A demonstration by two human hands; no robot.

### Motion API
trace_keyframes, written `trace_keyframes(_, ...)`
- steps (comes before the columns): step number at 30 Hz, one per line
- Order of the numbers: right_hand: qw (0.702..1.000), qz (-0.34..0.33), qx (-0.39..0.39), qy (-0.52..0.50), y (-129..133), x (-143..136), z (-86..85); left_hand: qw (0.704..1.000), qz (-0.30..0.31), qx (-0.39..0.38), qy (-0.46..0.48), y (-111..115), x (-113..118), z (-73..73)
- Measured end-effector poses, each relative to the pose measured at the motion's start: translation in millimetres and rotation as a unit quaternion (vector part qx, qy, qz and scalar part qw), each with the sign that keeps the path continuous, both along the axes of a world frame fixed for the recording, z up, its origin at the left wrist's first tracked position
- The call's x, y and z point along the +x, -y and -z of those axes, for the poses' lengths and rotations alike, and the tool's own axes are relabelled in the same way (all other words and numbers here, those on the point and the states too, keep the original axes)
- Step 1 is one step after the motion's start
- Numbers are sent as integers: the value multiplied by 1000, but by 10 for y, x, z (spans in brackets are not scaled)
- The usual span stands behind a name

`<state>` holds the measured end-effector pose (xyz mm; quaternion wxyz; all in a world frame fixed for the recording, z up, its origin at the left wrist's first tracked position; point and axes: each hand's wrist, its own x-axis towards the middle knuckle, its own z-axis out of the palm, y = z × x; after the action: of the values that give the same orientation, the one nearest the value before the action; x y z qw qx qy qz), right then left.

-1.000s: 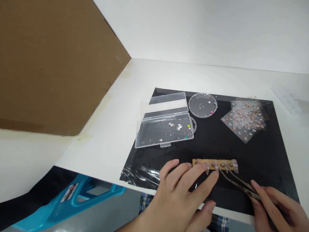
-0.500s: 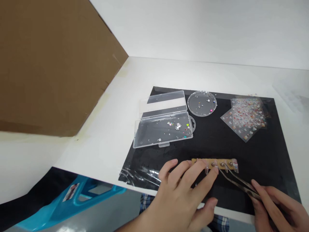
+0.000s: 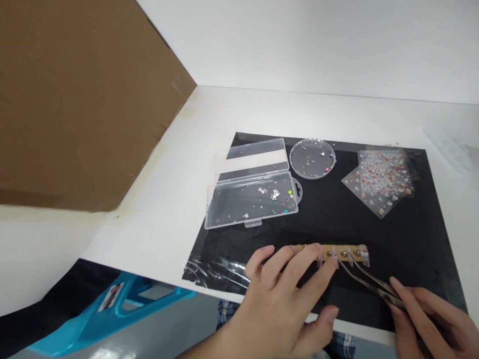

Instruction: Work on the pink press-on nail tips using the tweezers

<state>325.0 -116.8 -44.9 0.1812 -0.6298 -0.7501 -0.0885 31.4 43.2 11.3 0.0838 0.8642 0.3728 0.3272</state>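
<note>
A yellow strip (image 3: 339, 249) lies on the black mat with clear false nails (image 3: 363, 254) and round metal pieces along it. My left hand (image 3: 282, 294) spreads over the strip's left part, fingers apart, its fingertips touching the strip and hiding that end. The thumb points right, off the strip. At the lower right my right hand (image 3: 430, 316) is closed around metal tweezers (image 3: 374, 285). Their two tips are apart and reach the strip, near the nails right of my left index finger. Whether the tips touch a nail I cannot tell.
On the black mat (image 3: 318, 214) are an open clear case (image 3: 239, 202) with small charms, a round clear dish (image 3: 312, 164) with a few gems, and overlapping sticker sheets (image 3: 387, 179). Brown cardboard (image 3: 82, 99) stands at the left. A blue plastic stool (image 3: 86, 319) shows below.
Both hands and the tweezers stay almost in place. My left fingertips have shifted very slightly on the strip. The whole view has moved a little.
</note>
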Motion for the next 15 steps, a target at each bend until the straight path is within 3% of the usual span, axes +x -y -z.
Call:
trace_keyframes(5,990,-136,-25,-3,-58,231,-22,1000,6,-8,-10,-5,-24,7)
trace_keyframes(10,999,-36,0,-11,-7,105,-11,1000,8,-9,7,-22,-10,-1)
trace_keyframes(15,994,-106,-5,-8,-51,197,-26,1000,16,-12,19,-50,6,-15)
